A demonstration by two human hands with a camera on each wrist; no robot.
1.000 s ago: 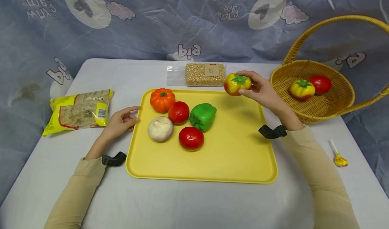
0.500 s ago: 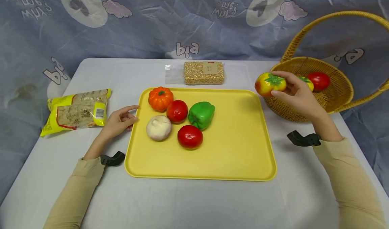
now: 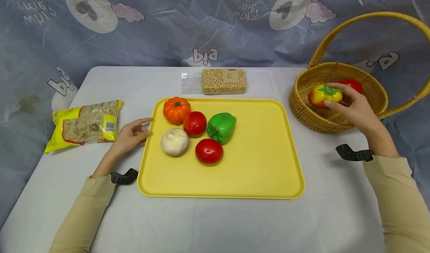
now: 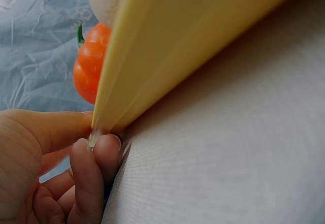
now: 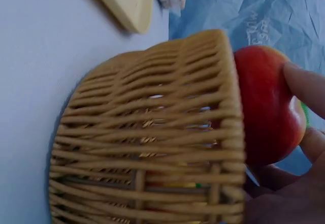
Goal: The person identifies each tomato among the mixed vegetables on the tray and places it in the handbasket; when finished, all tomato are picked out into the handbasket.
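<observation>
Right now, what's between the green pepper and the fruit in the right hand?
Head view, from pepper to fruit: bare yellow tray, a strip of bare tabletop, then basket wall.

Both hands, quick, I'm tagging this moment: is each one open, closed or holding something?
Left hand: holding the yellow tray, pinched at its rim.
Right hand: holding a red-and-yellow fruit at the wicker basket.

Tray's right half [image 3: 265, 152] gives passage; basket handle [image 3: 386, 14] bars the far right.
</observation>
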